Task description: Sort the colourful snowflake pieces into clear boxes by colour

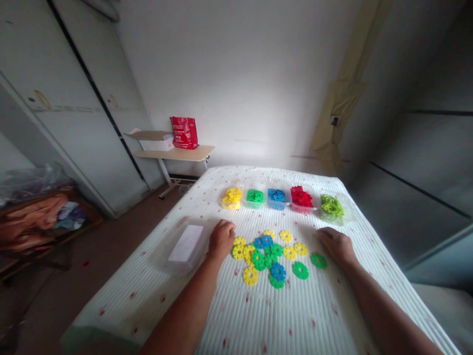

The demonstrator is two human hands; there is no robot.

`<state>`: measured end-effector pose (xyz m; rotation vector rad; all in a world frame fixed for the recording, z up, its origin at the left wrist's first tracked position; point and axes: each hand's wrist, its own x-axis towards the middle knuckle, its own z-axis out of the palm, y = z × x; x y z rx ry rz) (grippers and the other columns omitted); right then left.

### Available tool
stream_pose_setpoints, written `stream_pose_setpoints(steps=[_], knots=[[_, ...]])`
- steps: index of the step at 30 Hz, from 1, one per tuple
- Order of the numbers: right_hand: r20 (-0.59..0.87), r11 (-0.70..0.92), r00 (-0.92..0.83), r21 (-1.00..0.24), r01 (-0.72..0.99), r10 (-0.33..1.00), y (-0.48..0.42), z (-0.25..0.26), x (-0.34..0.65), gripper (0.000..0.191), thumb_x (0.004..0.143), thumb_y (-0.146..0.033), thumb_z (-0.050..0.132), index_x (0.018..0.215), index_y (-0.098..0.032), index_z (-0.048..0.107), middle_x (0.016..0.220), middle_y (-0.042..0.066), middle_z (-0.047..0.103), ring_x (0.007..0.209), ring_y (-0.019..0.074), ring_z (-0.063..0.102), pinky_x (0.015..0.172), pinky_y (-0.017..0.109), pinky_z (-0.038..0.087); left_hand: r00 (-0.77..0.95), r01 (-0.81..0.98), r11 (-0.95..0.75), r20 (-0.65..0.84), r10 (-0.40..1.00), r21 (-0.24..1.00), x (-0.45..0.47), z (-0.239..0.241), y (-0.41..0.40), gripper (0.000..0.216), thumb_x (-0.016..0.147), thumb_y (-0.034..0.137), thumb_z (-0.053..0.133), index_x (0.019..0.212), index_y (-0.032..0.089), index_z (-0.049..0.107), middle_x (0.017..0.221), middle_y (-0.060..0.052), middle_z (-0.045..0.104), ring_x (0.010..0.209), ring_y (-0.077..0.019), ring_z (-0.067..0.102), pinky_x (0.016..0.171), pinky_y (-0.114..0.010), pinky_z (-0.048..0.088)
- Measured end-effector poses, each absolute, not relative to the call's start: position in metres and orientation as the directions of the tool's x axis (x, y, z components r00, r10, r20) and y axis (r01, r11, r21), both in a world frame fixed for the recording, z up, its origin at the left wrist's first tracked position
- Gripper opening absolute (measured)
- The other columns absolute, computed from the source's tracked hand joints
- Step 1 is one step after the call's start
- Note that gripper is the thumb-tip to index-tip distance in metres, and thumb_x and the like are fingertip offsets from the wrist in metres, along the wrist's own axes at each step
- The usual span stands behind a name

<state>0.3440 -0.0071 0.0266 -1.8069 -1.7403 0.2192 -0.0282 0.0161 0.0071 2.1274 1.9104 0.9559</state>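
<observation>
A bedroom in a home: a wide bed (pixel 258 315) with a white ribbed cover dotted in red fills the foreground, with bright plastic toy discs (pixel 271 254) scattered on it. Tall pale wardrobe doors (pixel 74 123) line the left wall. Beside them a small wooden counter (pixel 177 154) holds a red bag (pixel 184 132) and an open box (pixel 155 140), and folded clothes lie on a low rack (pixel 44 217) at far left.

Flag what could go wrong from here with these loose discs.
The loose discs include dark green ones; they could land in the lime tub rather than the green tub, as the shades are close.
The left hand lies close beside the clear tray and might nudge it.
The lime tub stands near the right edge of the striped cover and could tip off.
</observation>
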Motion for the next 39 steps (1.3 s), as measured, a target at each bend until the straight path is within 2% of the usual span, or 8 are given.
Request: stream_pose_setpoints(steps=[6,11,25,39], knots=[[0.312,0.059,0.08,-0.412,0.909,0.947,-0.006,0.025,0.338,0.028,0.076,-0.036,0.045,0.08,-0.022,0.069,0.082,0.003,0.071,0.072,0.018,0.064,0.065,0.025,0.045,-0.001,0.846,-0.195,0.367,0.93,0.497,-0.029,0.006,0.016,0.023,0.074,0.007,0.044,0.079,0.019,0.063,0.089,-0.003,0.061,0.089,-0.0135,0.057,0.085,-0.024,0.043],[0.322,0.054,0.075,-0.374,0.926,0.944,-0.009,0.029,0.335,0.026,0.077,-0.033,0.045,0.077,-0.023,0.069,0.08,0.003,0.071,0.07,0.0176,0.064,0.062,0.024,0.044,0.001,0.844,-0.203,0.376,0.927,0.496,-0.029,0.005,0.016,0.024,0.074,0.006,0.044,0.08,0.019,0.063,0.09,-0.003,0.061,0.09,-0.0135,0.057,0.084,-0.024,0.044],[0.302,0.036,0.081,-0.364,0.931,0.95,-0.009,0.029,0.334,0.027,0.078,-0.034,0.045,0.079,-0.023,0.069,0.083,0.003,0.071,0.072,0.0179,0.064,0.063,0.024,0.045,-0.004,0.861,-0.18,0.362,0.932,0.475,-0.027,0.01,0.014,0.022,0.075,0.006,0.045,0.079,0.017,0.063,0.088,-0.004,0.061,0.087,-0.0142,0.057,0.082,-0.025,0.043],[0.334,0.039,0.091,-0.362,0.931,0.938,-0.01,0.03,0.331,0.024,0.075,-0.033,0.047,0.076,-0.025,0.069,0.083,0.003,0.071,0.07,0.0183,0.064,0.06,0.025,0.045,-0.01,0.841,-0.175,0.338,0.941,0.512,-0.026,0.014,0.012,0.023,0.074,0.005,0.046,0.079,0.019,0.063,0.091,-0.003,0.061,0.09,-0.0133,0.056,0.085,-0.026,0.042]])
